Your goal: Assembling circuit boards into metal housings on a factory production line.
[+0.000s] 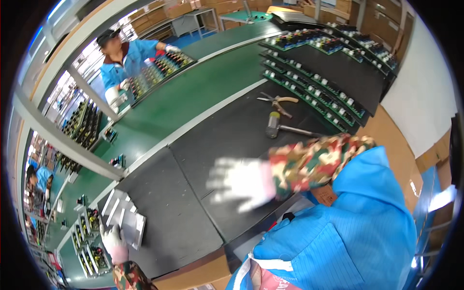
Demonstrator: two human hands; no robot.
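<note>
Green conveyor belt (193,96) runs diagonally through the view; everything below is placed from it. It is the shared lane, so both workers stand along its edges.

Black bench mat (203,159) lies just on the near side of the belt, a soft dark work surface within arm's reach.

Racks of green circuit boards (314,87) sit on a dark tray at the far right end of the belt, lined in rows, apparently so they can be picked off in order.

A co-worker in a blue coat (125,60) stands across the belt, white-gloved hands on a tray of parts (162,70) tilted toward the belt.

Right hand (239,181), white glove, camouflage sleeve guard: over the mat just short of the belt, motion-blurred, fingers spread and flat, nothing in it.

Left hand (113,241), also gloved, low at the near end of the belt, touching the edge of a stack of grey metal plates (126,215); whether it grips them I cannot tell.

Hammer (280,126) and pliers (278,101) lie on the mat beside the boards, parked near the right hand.
</note>
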